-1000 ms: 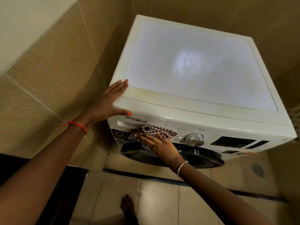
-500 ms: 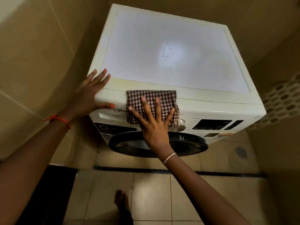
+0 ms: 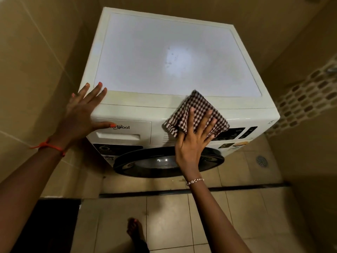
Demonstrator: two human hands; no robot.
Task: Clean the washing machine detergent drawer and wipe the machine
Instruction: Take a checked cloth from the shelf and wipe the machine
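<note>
Right hand [image 3: 194,141] flat on cloth [image 3: 197,114] — washer [image 3: 164,57] front.

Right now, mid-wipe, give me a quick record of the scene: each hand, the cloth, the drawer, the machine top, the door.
left hand: fingers straight, resting on the machine's front left corner, thumb on the drawer front
right hand: fingers spread flat, pressing the cloth against the front
checked cloth: folded, draped over the top front edge, between the drawer and the control panel
detergent drawer: shut, flush with the front
machine top: white, dull smudges near the middle
door: looks shut, below the right hand
</note>
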